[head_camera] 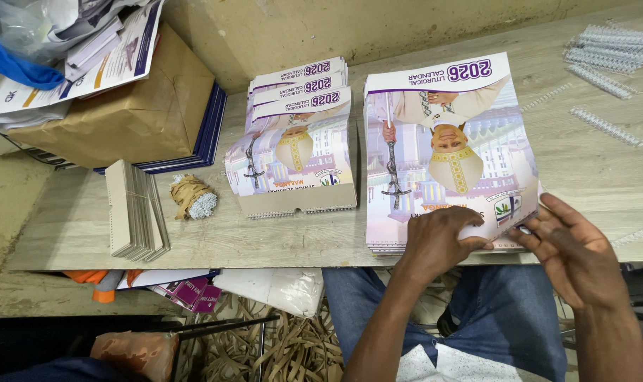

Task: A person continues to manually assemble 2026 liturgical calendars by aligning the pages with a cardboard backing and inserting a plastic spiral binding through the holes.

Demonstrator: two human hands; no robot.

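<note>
A stack of printed calendar sheets [470, 120] with a purple-and-white cover picture lies on the wooden table [74, 226], its near edge at the table's front. My left hand [438, 240] presses on that near edge with the fingers curled over the paper. My right hand [569, 247] touches the stack's near right corner, fingers spread along the edge. Whether a binding coil sits under the hands is hidden.
A second pile of bound calendars [293, 141] lies to the left. Further left are grey card strips [134, 209], a bundle of wire hangers wrapped in brown paper [193, 196] and a brown paper parcel [137, 106]. White binding coils [608, 56] lie at the far right.
</note>
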